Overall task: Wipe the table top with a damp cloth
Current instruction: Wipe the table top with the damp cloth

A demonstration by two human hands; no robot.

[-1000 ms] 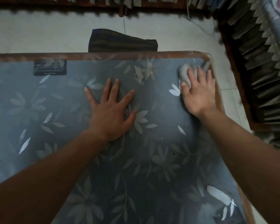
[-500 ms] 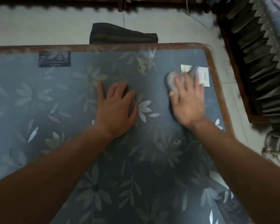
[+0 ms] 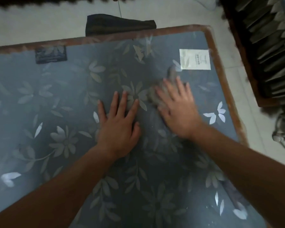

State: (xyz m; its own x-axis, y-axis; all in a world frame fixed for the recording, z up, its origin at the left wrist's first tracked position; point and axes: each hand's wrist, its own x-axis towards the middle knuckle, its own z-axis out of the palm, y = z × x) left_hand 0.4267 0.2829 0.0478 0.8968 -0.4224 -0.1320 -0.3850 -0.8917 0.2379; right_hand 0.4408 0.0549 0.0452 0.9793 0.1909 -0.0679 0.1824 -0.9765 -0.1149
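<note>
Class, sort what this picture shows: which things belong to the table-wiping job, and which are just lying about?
Job: cloth; table top; right hand, pressing the cloth; left hand, flat on the table top.
Lying about: white slip; dark card; dark fabric on the floor.

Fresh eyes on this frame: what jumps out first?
The left hand lies spread flat on the floral table top mid-frame; just right of it the right hand presses a grey cloth, both blurred. A white paper slip lies near the far right corner.
</note>
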